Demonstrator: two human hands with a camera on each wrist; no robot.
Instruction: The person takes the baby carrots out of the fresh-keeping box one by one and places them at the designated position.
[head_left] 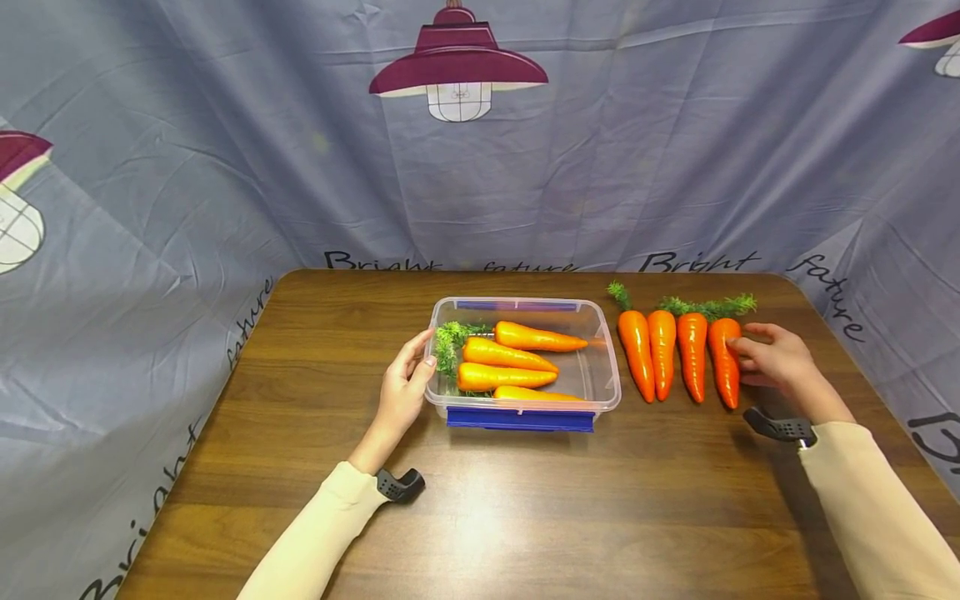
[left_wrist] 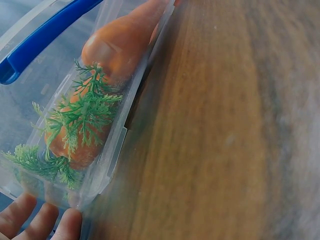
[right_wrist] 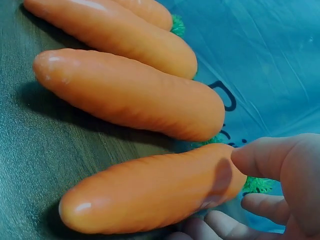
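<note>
My left hand [head_left: 405,385] rests against the left end of a clear plastic box [head_left: 604,367], thumb at the rim; in the left wrist view its fingertips [left_wrist: 68,225] touch the end wall. Several orange carrots [head_left: 507,377] with green tops [head_left: 450,343] lie inside, tips toward the right. Right of the box, more carrots lie in a row, tips toward me. My right hand [head_left: 783,360] is at the rightmost carrot [head_left: 725,367]. The right wrist view shows spread fingers around that carrot's thick end, a shadow on its skin; firm contact cannot be made out.
A blue latch flap [head_left: 521,418] hangs along the box's front side. The brown wooden table [head_left: 525,517] ends at a grey curtain [head_left: 480,200] printed with lamps and lettering. Each wrist wears a black camera mount [head_left: 780,427].
</note>
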